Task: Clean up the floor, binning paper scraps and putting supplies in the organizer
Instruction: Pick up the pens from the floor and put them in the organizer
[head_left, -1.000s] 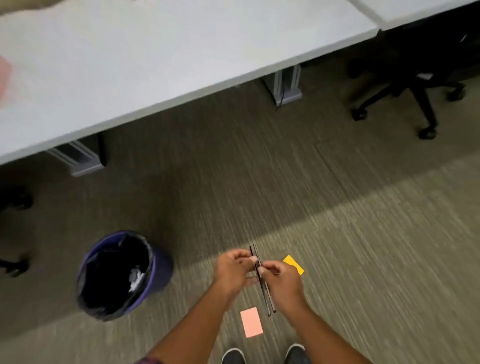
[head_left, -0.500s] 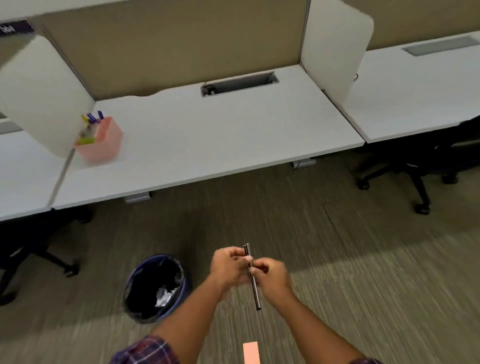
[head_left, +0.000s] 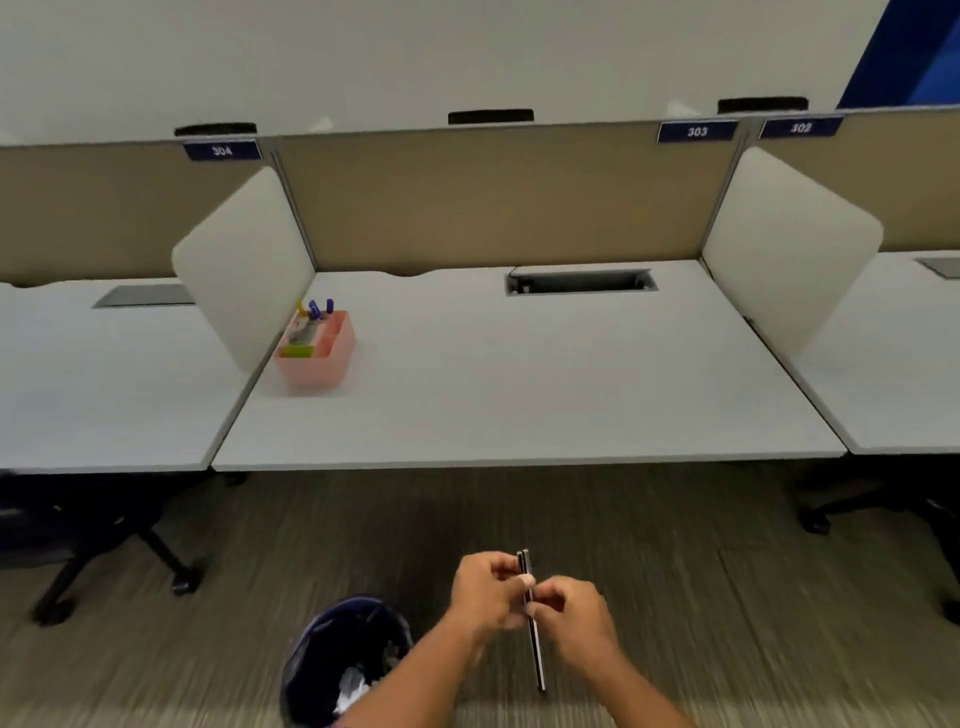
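Head view puts your two hands low in the middle, meeting over the carpet. Your left hand (head_left: 485, 592) has its fingers curled in, the thumb and first fingertips pinched on the thin dark pens (head_left: 531, 618) near their upper end. Your right hand (head_left: 574, 618) is curled the same way and grips the same pens just below, so both hands are closed on them and the knuckles nearly touch. They look like two slim dark sticks held side by side, almost upright, the top poking out above your left fingers and the lower end hanging past your right palm; blur keeps you from telling more about them.

Below and left of your left forearm sits the bin (head_left: 332, 660), dark-lined with a blue rim, white crumpled paper (head_left: 350, 688) inside it. Your forearm crosses over its right edge.

Ahead of you the white desk (head_left: 519, 395) spans the middle, its near edge between your hands and the pink organizer (head_left: 317, 351). That organizer stands on the desk's left side, just beside the white divider panel (head_left: 244, 265), with blue-capped markers (head_left: 319, 307) sticking up from its back compartment. A cable slot (head_left: 581, 282) is cut in the desk farther right. Chair legs (head_left: 104, 566) show under the neighbouring desk on the left.
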